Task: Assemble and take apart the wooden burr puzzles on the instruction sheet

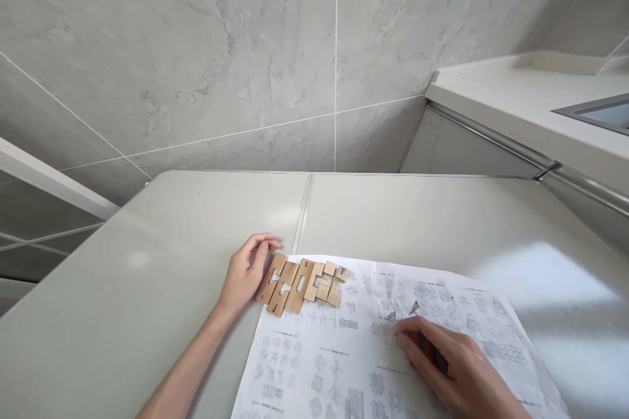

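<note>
My left hand (246, 272) rests on the table at the left edge of a row of flat wooden puzzle pieces (301, 285). Its fingers are loosely curled, with the thumb a little apart and nothing held. The pieces lie side by side on a printed instruction sheet (295, 373); some have notches or slots, and handwritten numbers such as 2 and 3 show. Over the right part of the sheet is my right hand (452, 360), thumb and index fingertips together just above or on the paper. No object shows between them; the other fingers fold underneath.
Two small grey, torn-looking spots (415, 307) show on the sheet beyond my right fingertips. The pale table (196, 222) has a seam across it. A grey tiled wall (246, 46) rises behind, and a white counter (511, 98) stands at the right.
</note>
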{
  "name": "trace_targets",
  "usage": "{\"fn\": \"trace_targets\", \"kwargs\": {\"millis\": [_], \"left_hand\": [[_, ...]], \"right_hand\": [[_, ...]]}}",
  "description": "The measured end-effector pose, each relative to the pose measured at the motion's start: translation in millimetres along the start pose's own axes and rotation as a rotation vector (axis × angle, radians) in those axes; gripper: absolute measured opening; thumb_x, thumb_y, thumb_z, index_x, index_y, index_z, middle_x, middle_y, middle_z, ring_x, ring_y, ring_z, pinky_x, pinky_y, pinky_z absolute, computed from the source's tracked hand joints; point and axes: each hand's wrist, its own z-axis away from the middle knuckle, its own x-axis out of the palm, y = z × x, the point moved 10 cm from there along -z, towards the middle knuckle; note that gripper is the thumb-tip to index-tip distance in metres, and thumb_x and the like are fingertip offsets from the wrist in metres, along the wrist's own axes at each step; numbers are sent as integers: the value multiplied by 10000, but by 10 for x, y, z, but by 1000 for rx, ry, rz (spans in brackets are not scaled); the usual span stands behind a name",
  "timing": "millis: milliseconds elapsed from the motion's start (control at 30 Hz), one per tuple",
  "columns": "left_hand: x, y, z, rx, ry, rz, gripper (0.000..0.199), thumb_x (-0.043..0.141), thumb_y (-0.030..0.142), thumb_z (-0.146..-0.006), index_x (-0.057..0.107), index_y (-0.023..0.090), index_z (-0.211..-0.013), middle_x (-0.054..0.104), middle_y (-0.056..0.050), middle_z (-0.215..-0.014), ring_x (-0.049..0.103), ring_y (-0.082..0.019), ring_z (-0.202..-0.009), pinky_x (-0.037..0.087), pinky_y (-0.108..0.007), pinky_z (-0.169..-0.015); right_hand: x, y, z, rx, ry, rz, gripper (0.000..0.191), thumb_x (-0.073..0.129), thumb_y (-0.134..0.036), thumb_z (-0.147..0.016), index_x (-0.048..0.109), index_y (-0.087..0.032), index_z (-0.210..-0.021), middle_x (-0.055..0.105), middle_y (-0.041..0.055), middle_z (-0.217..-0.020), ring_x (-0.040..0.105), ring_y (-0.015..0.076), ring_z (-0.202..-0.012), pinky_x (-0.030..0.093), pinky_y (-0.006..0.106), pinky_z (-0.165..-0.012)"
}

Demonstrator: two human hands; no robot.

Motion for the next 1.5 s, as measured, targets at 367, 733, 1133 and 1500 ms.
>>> {"fn": "trace_targets", "kwargs": {"millis": [367, 733, 1133, 1500], "left_hand": [[35, 156, 82, 82, -49, -86, 343, 445, 455, -1114, 706, 238, -1162, 791, -86, -1208, 720, -276, -1187, 551, -440, -1065], [325, 355, 587, 383, -362, -443, 652, 783, 511, -939, 561, 310, -1519, 460, -105, -1693, 358, -402, -1579, 411, -614, -1252], [405, 601, 552, 531, -463, -489, 983, 899, 574, -816, 426, 365, -1652, 555, -93, -1630, 402, -408, -1558, 465, -593, -1219], [465, 685, 496, 660, -465, -418, 896, 913, 664, -741, 601, 308, -1501, 714, -116, -1394, 596, -384, -1365, 486, -538, -1177]], "right_hand": [[-2, -15, 3, 14, -18, 18, 316, 444, -471, -1107, 685, -284, -1023, 619, -30, -659, 538, 188, -561, 426, 296, -564], [-26, -43, -20, 3, 3, 17, 352, 429, -477, -1105, 694, -266, -1010, 621, -16, -663, 542, 185, -566, 417, 300, -560], [-61, -96, -22, -31, -3, 31, 352, 430, -464, -1110, 700, -262, -1009, 623, -16, -660, 547, 194, -560, 432, 313, -558], [-49, -72, -18, -16, -33, 34, 292, 432, -408, -1108, 669, -265, -1019, 607, -24, -677, 539, 195, -590, 414, 308, -595]]}}
